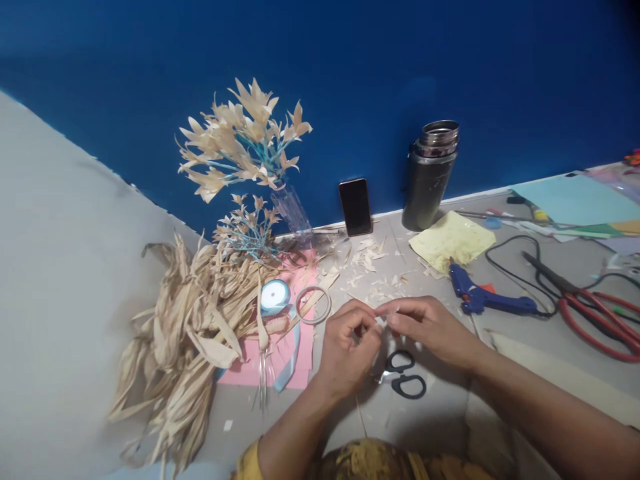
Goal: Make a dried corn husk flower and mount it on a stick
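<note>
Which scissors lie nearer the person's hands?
The smaller, black-handled scissors, just below the right hand in the picture; the larger, red-handled scissors lie farther off, beyond the glue gun.

You're wearing mottled yellow-and-dark fabric (370, 460); the small scissors' handles (401, 375) are showing black, the glue gun (477, 299) is popping blue, the husks (180, 320) are looking beige!

The left forearm (299, 421) and right forearm (543, 408) are slanting inward. The left hand (349, 348) is holding its fingers curled toward the thumb; the right hand (430, 328) is pointing its index finger at the left fingertips.
</note>
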`<state>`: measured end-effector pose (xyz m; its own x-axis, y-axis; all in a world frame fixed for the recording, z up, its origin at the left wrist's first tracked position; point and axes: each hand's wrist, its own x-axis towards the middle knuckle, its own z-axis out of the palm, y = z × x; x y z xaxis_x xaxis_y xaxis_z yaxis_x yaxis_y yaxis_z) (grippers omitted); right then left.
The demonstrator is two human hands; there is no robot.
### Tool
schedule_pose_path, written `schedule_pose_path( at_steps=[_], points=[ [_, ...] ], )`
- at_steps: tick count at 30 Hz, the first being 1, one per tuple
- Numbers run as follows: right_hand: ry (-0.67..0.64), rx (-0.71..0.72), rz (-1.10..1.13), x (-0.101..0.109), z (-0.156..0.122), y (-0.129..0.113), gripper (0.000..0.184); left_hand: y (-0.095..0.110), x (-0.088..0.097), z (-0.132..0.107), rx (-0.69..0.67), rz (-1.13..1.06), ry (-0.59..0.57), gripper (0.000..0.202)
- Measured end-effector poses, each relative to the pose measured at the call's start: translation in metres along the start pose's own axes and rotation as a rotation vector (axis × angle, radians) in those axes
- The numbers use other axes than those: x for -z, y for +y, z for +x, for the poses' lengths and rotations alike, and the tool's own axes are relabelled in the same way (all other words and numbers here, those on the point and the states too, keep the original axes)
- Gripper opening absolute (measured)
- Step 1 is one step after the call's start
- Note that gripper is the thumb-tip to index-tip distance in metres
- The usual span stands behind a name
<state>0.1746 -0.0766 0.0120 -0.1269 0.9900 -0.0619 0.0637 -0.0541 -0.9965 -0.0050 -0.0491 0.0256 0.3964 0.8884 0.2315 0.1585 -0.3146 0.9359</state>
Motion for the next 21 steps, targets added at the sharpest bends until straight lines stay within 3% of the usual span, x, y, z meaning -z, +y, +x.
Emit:
schedule_pose_path(
  at_steps=[6,11,16,21],
  points=[
    [0.090,0.020,-0.144,-0.001,-0.002,-0.002,0.038,0.000,-0.001,0.001,0.013,0.048,0.000,0.022],
    [0.083,-0.060,-0.020,0.005,0.001,-0.004,0.034,0.004,0.003,0.001,0.086,0.024,0.002,0.020],
    [0.088,-0.192,0.246,0.014,0.006,0.000,0.044,0.010,0.010,0.000,0.228,-0.222,-0.069,0.018],
    [0.141,-0.201,0.281,0.015,0.010,-0.003,0.049,0.013,0.013,0.001,0.326,-0.420,-0.116,0.019]
  ],
)
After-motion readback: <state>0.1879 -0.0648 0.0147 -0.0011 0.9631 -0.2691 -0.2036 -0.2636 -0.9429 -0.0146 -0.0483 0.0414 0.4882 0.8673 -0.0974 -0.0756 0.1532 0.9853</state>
